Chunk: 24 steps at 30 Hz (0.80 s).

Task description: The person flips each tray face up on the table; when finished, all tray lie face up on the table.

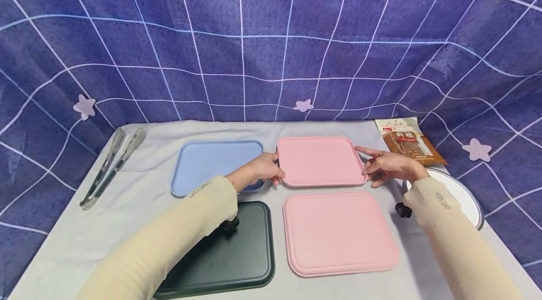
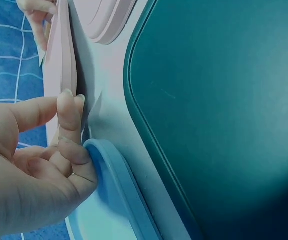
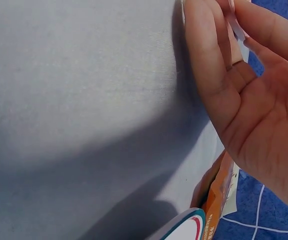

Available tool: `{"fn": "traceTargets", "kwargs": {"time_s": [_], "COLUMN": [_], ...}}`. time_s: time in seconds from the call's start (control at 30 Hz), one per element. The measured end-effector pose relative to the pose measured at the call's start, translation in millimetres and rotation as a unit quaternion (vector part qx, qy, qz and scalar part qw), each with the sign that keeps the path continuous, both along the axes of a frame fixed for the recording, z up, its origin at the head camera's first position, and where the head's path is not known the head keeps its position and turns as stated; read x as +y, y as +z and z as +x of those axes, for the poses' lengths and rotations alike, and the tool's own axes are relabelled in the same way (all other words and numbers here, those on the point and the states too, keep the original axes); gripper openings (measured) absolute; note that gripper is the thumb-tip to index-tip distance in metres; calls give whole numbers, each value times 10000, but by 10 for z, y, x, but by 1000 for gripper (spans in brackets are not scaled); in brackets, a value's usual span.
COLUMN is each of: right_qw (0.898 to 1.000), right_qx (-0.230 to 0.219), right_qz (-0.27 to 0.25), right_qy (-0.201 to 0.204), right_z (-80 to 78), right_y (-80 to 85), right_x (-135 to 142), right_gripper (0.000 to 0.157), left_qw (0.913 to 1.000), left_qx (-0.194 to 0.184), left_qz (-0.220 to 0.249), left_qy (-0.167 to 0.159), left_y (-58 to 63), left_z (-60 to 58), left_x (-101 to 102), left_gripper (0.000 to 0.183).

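Observation:
At the back of the table a pink tray (image 1: pixel 319 161) lies between both hands. Its left edge is pinched by my left hand (image 1: pixel 264 167), with thumb and fingertips on the rim. In the left wrist view the tray (image 2: pixel 68 60) appears edge-on, a dark shadow beneath its rim. My right hand (image 1: pixel 389 167) holds the opposite short edge, fingers bent around the corner. The right wrist view shows that hand's palm (image 3: pixel 269 115) and only a sliver of the tray. A blue tray (image 1: pixel 211 163) sits left of the pink one, partly behind my left hand.
In front lie a pink board (image 1: pixel 338 234) and a dark green board (image 1: pixel 228 257), the latter partly under my left sleeve. Metal tongs (image 1: pixel 112 168) rest at far left. An orange-brown food packet (image 1: pixel 408 142) and a white round plate (image 1: pixel 461 199) are at right.

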State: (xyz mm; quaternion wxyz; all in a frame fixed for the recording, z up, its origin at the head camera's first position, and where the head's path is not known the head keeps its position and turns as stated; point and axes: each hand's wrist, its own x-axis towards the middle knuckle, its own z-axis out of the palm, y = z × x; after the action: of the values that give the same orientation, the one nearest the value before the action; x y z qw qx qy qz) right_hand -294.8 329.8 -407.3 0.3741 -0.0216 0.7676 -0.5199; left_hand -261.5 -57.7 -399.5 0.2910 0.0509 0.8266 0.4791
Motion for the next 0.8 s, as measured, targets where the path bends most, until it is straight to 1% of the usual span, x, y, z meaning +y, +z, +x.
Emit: {"fn": "traceTargets", "kwargs": {"time_s": [0.1, 0.3, 0.43, 0.53, 0.8], "right_qw": [10000, 9998, 9997, 9995, 9990], "right_qx": [-22, -21, -13, 80, 18], "right_qz": [61, 152, 232, 304, 435], "right_qy": [-32, -97, -76, -38, 14], "right_z": [1, 9, 5, -2, -13], "right_y": [-6, -1, 17, 31, 32], "right_x": [-7, -20, -21, -13, -32], "right_gripper": [95, 95, 95, 95, 95], "left_qw": [9999, 9996, 9990, 9987, 9981], "left_qx": [-28, 1, 56, 134, 173], "left_qz": [-52, -184, -345, -388, -505], "left_qy": [-106, -208, -273, -290, -301], "left_y": [-5, -12, 17, 31, -2], "left_z": [0, -14, -20, -30, -27], "left_x": [-19, -26, -8, 10, 1], "left_gripper": [84, 84, 84, 83, 84]}}
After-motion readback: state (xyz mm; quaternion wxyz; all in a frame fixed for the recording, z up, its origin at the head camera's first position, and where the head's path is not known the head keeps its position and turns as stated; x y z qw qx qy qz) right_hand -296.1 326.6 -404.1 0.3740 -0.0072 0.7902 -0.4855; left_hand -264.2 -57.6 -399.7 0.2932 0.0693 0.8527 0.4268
